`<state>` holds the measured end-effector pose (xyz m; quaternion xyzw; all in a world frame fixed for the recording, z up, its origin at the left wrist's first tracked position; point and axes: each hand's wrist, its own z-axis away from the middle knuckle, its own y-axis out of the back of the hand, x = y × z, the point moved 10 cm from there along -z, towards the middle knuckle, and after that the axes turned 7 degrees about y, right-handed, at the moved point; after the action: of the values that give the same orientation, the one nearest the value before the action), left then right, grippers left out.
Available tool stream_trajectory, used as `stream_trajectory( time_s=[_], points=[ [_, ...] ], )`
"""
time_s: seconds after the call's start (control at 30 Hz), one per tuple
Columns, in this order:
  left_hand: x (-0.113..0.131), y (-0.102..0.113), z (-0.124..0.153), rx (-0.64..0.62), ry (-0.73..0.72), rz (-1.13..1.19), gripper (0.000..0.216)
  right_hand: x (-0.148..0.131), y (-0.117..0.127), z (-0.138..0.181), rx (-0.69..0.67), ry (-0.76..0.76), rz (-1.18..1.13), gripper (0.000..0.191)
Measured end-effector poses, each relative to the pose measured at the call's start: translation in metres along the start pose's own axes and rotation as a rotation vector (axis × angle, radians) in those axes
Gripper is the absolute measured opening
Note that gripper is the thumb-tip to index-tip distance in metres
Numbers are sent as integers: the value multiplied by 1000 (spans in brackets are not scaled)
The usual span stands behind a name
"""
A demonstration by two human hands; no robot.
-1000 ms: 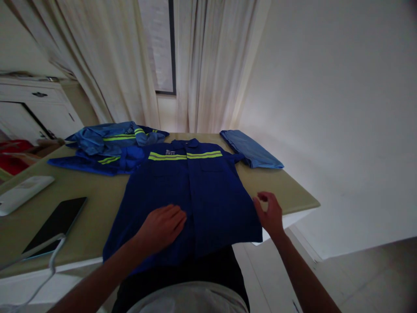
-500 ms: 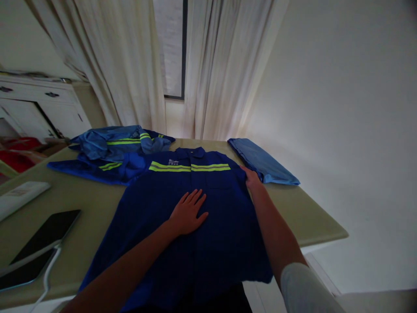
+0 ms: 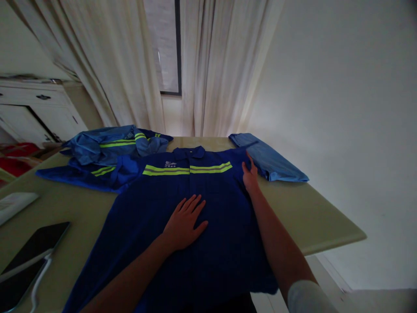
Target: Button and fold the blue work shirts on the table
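A dark blue work jacket (image 3: 169, 195) lies front up across the table, its collar at the far end and a yellow-green reflective stripe over the chest. My left hand (image 3: 185, 219) rests flat on the middle of its front, fingers spread. At the jacket's right shoulder edge is my right hand (image 3: 250, 176), thumb and forefinger apart, touching the cloth. The left sleeve (image 3: 97, 171) stretches out sideways over the table. Most of the right sleeve cannot be made out beyond my right hand.
Crumpled lighter blue garments (image 3: 110, 143) with reflective stripes lie at the back left. A folded light blue garment (image 3: 270, 158) lies back right by the wall. On the left are a phone (image 3: 35, 248) with a white cable and a white box-like object (image 3: 16, 204).
My right hand has shifted slightly up the shoulder edge, with its thumb and forefinger now spread apart. My left hand stays flat on the jacket. The view has moved a little.
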<state>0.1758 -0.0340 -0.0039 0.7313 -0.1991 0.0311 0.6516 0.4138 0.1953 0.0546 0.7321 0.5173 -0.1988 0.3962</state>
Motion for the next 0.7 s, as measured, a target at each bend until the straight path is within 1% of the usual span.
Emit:
stream_trajectory(
  time_s=[0.07, 0.1, 0.13, 0.17, 0.2, 0.27, 0.33, 0.4, 0.47, 0.5, 0.53, 0.6, 0.63, 0.7],
  points=[
    [0, 1, 1, 1, -2, -5, 69, -32, -30, 6, -250, 166, 43, 42],
    [0, 2, 2, 1, -1, -7, 68, -43, -44, 12, -368, 220, 56, 43],
    [0, 3, 2, -1, 2, -7, 67, -48, -56, 19, -481, 252, 93, 48],
    [0, 4, 2, -6, 6, -5, 67, -48, -64, 26, -566, 262, 148, 54],
    [0, 6, 0, -13, 12, 2, 66, -44, -68, 32, -623, 252, 211, 62],
    [-2, 10, -7, -23, 45, 26, 61, -32, -69, 40, -693, 205, 317, 74],
    [-7, 19, -23, -5, 95, 64, 50, -25, -65, 43, -712, 175, 359, 82],
    [-12, 31, -44, 55, 140, 81, 39, -29, -59, 43, -693, 196, 335, 85],
    [-16, 41, -68, 131, 161, 37, 36, -37, -54, 40, -657, 233, 291, 80],
    [-17, 43, -79, 153, 159, -3, 39, -39, -50, 38, -634, 233, 279, 76],
    [-17, 42, -90, 158, 153, -45, 46, -38, -46, 35, -605, 216, 279, 72],
    [-18, 33, -108, 126, 137, -98, 59, -27, -32, 28, -531, 149, 308, 63],
    [-19, 26, -114, 103, 134, -105, 61, -19, -25, 26, -500, 115, 320, 58],
    [-21, 16, -121, 86, 143, -95, 59, -2, -14, 24, -481, 69, 315, 50]
  ],
)
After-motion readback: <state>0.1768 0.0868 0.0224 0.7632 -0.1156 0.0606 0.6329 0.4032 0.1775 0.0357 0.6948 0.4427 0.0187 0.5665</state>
